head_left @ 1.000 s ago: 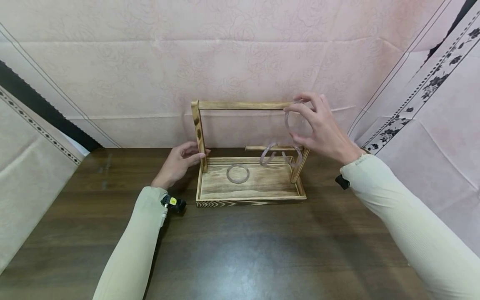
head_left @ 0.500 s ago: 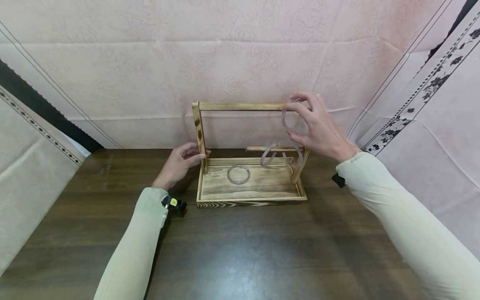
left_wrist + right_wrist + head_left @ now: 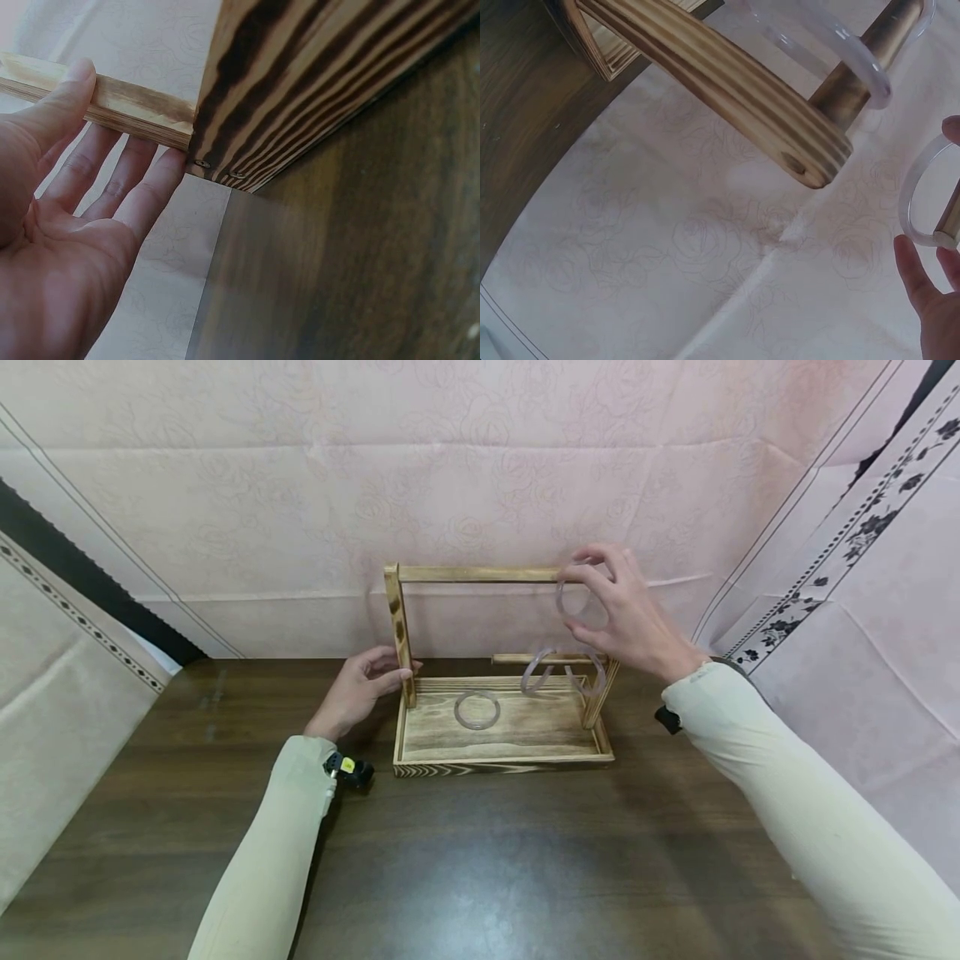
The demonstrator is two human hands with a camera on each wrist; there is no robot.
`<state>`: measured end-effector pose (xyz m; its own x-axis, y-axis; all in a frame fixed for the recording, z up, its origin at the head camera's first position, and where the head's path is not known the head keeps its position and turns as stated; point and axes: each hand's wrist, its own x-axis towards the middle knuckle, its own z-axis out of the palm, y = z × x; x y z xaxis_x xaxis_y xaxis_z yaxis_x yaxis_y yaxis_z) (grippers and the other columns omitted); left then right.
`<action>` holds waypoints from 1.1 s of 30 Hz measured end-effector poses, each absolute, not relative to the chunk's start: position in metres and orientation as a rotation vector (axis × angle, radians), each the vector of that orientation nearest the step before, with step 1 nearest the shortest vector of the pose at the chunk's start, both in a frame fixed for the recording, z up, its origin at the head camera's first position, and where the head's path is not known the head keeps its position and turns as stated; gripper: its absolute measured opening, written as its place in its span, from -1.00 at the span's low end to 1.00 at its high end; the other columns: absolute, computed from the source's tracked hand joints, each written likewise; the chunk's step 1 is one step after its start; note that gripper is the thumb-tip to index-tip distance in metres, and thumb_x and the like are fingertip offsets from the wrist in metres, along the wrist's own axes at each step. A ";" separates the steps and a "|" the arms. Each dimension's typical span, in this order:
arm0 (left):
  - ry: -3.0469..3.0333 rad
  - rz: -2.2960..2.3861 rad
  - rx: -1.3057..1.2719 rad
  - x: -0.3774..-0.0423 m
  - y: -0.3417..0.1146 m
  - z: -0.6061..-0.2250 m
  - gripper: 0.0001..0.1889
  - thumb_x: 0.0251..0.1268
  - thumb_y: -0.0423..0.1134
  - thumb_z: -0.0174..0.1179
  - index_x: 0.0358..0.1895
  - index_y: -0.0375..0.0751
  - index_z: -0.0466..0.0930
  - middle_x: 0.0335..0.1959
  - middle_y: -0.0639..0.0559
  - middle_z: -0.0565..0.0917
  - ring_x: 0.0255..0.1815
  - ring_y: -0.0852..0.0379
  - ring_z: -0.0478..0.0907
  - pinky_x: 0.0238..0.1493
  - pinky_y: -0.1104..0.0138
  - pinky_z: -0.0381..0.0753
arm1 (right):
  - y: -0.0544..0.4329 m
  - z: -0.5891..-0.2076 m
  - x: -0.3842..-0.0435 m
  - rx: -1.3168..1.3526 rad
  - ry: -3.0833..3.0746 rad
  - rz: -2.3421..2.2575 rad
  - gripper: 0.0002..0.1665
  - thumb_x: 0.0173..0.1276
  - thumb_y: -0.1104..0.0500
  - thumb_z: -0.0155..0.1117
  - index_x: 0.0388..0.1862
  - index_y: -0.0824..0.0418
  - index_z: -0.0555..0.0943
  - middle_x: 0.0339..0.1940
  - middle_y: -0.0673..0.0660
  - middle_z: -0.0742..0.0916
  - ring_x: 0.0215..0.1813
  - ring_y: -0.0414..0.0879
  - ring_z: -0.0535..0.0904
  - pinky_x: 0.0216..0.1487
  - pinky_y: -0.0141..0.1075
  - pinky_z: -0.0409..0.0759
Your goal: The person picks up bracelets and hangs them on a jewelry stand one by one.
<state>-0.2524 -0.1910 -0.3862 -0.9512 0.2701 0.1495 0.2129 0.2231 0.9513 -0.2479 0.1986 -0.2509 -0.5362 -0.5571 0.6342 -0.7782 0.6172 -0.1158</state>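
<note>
A wooden display stand (image 3: 450,748) has a tray base, an upper bar (image 3: 480,574) and a lower bar (image 3: 508,658). My left hand (image 3: 358,689) grips its left post (image 3: 142,109), thumb on one face and fingers behind. In my right hand (image 3: 626,614), a clear bangle (image 3: 559,602) is pinched between thumb and fingers at the upper bar's right end. The right wrist view puts that bar's tip inside the held bangle (image 3: 907,187). Clear bangles (image 3: 527,677) hang on the lower bar. Another clear bangle (image 3: 457,712) lies flat in the tray.
The stand rests on a dark wooden table (image 3: 480,860) near its back edge. Behind it hangs a pale patterned cloth (image 3: 480,502), with more cloth (image 3: 885,635) at the right side. The right post (image 3: 600,697) carries the lower bar.
My right hand has moved slightly left with the bangle, bringing it further along the upper bar's end. The left hand stays on the post.
</note>
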 end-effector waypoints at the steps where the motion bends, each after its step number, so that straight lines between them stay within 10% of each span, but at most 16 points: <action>1: 2.416 1.871 0.480 -0.252 -0.191 -0.386 -0.63 0.46 -0.18 0.26 0.22 -0.25 0.56 0.24 -0.27 0.66 0.19 0.04 0.66 0.19 0.37 0.67 | 0.198 -0.251 -0.248 1.045 -2.291 0.529 -0.27 0.04 0.38 0.58 0.23 0.14 0.56 0.31 0.31 0.49 0.28 0.19 0.36 0.18 0.06 0.43; 33: 2.401 1.878 0.489 -0.252 -0.192 -0.386 -0.62 0.47 -0.19 0.25 0.22 -0.28 0.55 0.25 -0.31 0.64 0.26 -0.12 0.61 0.24 0.31 0.66 | 0.178 -0.253 -0.250 1.065 -2.290 0.537 -0.29 0.08 0.35 0.58 0.24 0.13 0.55 0.31 0.27 0.49 0.23 0.16 0.35 0.15 0.00 0.46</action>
